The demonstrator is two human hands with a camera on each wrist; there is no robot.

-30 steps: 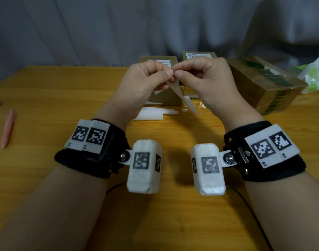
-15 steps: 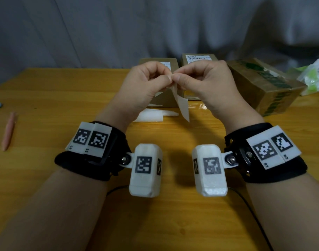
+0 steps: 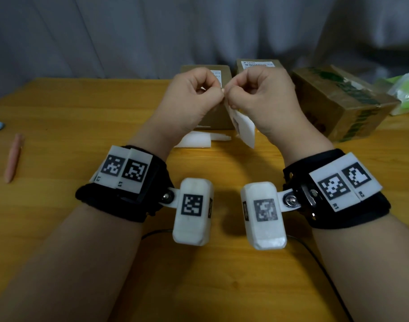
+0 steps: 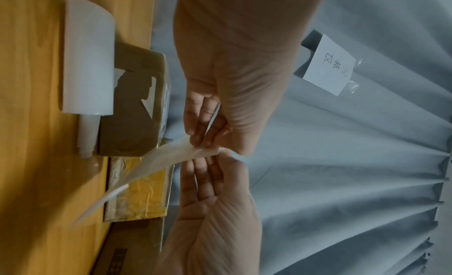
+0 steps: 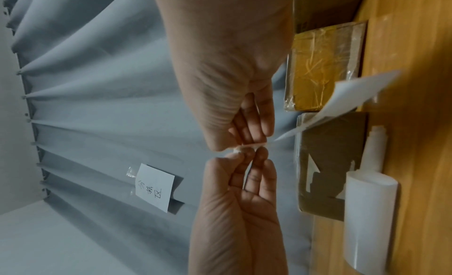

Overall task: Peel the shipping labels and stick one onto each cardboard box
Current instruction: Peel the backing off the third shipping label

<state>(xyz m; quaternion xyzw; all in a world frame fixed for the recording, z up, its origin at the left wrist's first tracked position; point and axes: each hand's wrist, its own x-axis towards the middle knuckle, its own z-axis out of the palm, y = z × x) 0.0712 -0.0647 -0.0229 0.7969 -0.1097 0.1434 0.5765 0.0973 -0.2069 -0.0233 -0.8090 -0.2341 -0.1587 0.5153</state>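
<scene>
Both forearms reach forward over the counter (image 3: 59, 117), wrists raised, so the hands meet in the air in front of the boxes. The left hand (image 3: 191, 98) and right hand (image 3: 263, 98) are knuckle to knuckle, fingers curled inward, thumbs and forefingers pressed together at one spot.

Each hand pinches the top edge of a white label (image 3: 244, 130). The left wrist view shows the label (image 4: 156, 171) running from the pinch down toward the counter, its free end loose and blurred. In the right wrist view the left fingers (image 5: 252, 159) and the right fingers (image 5: 254, 124) grip a crumpled corner, and the rest of the label (image 5: 352, 97) fans out away from them. Whether the sheet is splitting into two layers at the pinch I cannot tell.

The label hangs clear of the counter, just in front of two small boxes: the left box (image 3: 218, 115) and the right box (image 3: 257, 65), each with a printed label on top. A larger box (image 3: 345, 105) with green print stands to the right. A white roll (image 3: 194, 140) lies on the counter by the left box.
</scene>
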